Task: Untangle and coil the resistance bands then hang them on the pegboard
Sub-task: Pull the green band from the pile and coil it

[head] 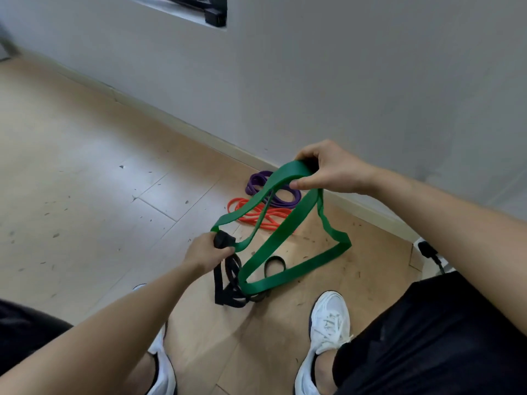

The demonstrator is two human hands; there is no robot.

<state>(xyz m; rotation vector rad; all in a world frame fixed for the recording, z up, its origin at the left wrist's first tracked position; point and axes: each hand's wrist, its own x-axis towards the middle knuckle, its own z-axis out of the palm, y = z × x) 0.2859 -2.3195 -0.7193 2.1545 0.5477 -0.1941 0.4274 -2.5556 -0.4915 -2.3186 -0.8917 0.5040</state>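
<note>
A wide green resistance band [288, 223] hangs in loops between my two hands above the wooden floor. My right hand [328, 169] grips its upper fold, fingers curled over it and thumb underneath. My left hand [205, 252] grips the green band's lower end together with a black band [225, 280], which dangles in a tangle to the floor. A purple band [256, 181] and an orange band [251, 213] lie coiled on the floor near the wall, behind the green loops.
A grey wall [342, 81] with a pale skirting board runs diagonally on the right. My white shoes [328, 323] stand on the scuffed wooden floor [85, 181]. A dark framed opening [199, 10] sits high on the wall. A black object [430, 252] stands at right.
</note>
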